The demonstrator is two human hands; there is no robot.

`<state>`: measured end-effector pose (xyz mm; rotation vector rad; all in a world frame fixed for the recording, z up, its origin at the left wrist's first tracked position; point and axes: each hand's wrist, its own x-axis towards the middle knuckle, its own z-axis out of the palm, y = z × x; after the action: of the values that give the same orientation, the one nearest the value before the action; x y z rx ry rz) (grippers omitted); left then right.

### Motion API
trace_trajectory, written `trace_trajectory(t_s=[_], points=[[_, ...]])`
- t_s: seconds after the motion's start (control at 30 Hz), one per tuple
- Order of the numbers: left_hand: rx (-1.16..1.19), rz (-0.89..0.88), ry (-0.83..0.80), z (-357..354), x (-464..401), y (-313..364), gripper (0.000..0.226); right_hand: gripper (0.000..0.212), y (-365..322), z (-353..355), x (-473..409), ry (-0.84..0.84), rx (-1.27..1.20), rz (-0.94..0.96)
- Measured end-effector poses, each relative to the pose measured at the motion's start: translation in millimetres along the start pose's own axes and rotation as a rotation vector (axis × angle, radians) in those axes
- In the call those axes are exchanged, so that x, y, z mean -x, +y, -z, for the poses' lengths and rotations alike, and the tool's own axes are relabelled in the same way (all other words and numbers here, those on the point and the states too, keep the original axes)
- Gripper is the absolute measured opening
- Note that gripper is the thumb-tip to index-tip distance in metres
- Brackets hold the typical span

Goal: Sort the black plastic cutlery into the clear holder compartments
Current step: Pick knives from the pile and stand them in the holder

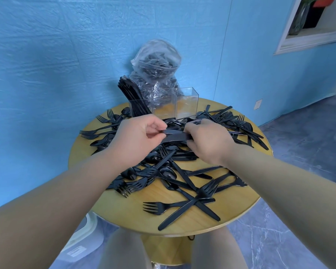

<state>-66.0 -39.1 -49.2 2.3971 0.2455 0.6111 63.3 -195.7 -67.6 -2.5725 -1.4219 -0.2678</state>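
Black plastic forks, knives and spoons (pixel 175 177) lie scattered in a heap over a round wooden table (pixel 136 212). Both hands meet above the middle of the heap. My left hand (pixel 136 138) pinches one end of a small bundle of black knives (pixel 176 137), and my right hand (pixel 206 140) grips the other end. Behind my hands stands the clear holder (pixel 186 103) with three compartments. Its left compartment (pixel 138 108) holds several black knives standing upright; the middle and right ones look empty.
A clear plastic bag (pixel 157 68) with more black cutlery leans against the blue wall behind the holder. The table's front edge is near my knees. A white object (pixel 80 239) sits on the floor at lower left. A grey tiled floor lies to the right.
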Motion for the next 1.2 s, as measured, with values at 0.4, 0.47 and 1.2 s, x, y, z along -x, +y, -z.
trace_trajectory(t_s=[0.4,0.47,1.2], points=[[-0.054,-0.103,-0.248,-32.2,-5.0,39.5,0.036,0.014,33.9,14.9,27.3,-0.001,0.121,-0.111],[-0.076,-0.131,-0.19,-37.3,-6.4,42.6,0.032,0.015,39.6,18.8,36.7,-0.012,0.074,-0.099],[-0.746,-0.268,-0.631,-64.9,-3.3,21.7,0.043,0.034,111.0,10.0,92.6,-0.092,-0.023,-0.457]])
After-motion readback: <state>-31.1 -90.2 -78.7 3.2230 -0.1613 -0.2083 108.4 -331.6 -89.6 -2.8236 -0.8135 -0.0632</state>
